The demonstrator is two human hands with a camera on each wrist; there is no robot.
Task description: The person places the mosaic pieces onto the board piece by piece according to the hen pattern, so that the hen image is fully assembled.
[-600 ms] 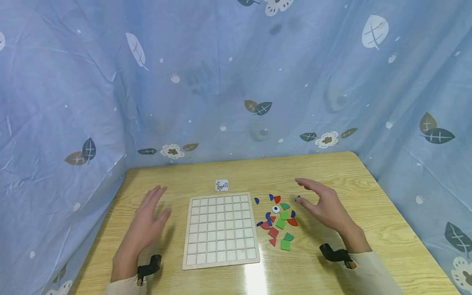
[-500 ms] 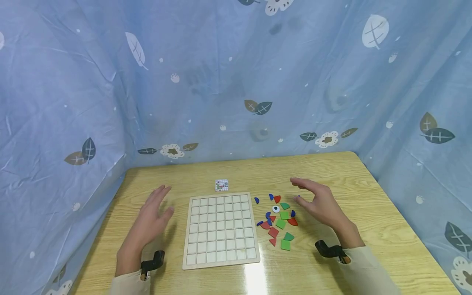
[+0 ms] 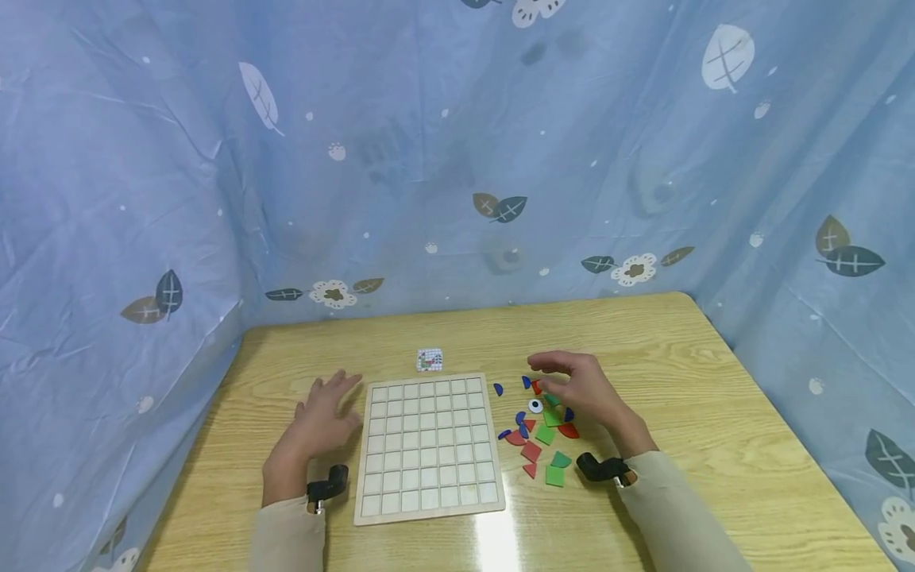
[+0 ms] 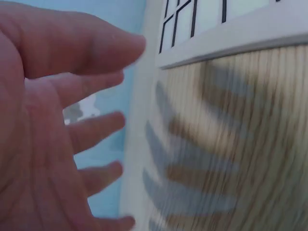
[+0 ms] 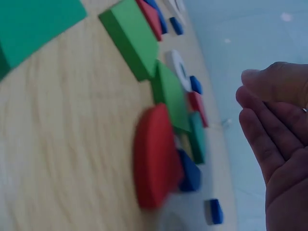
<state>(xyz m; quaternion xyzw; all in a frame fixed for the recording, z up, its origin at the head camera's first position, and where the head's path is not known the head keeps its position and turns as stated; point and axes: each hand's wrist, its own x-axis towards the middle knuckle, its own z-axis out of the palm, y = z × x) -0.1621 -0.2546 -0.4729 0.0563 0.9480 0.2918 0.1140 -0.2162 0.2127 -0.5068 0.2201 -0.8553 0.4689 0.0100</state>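
Observation:
My left hand (image 3: 320, 425) hovers just left of the wooden grid board (image 3: 366, 469), its fingers spread and holding nothing. In the left wrist view the fingers of that hand (image 4: 43, 120) cast shadows on the table beside the board's edge. Over the far right part of the loose coloured pieces hangs my right hand (image 3: 586, 391), fingers loosely bent and no piece visible in it. Below it lie a red quarter-round piece (image 5: 156, 159), a green square (image 3: 554, 476) and a white eye disc (image 3: 535, 406). Some pieces are partly hidden by the right hand in the head view.
A small printed picture card (image 3: 430, 360) lies behind the board. The wooden table (image 3: 307, 349) ends at a blue patterned curtain (image 3: 429, 159) at the back and sides. Several blue half-rounds (image 3: 498, 389) and red pieces (image 3: 530, 452) lie right of the board.
Both hands have moved inward: the left to the right, closer to the board, and the right to the left, over the pieces. The board and the visible pieces stay put.

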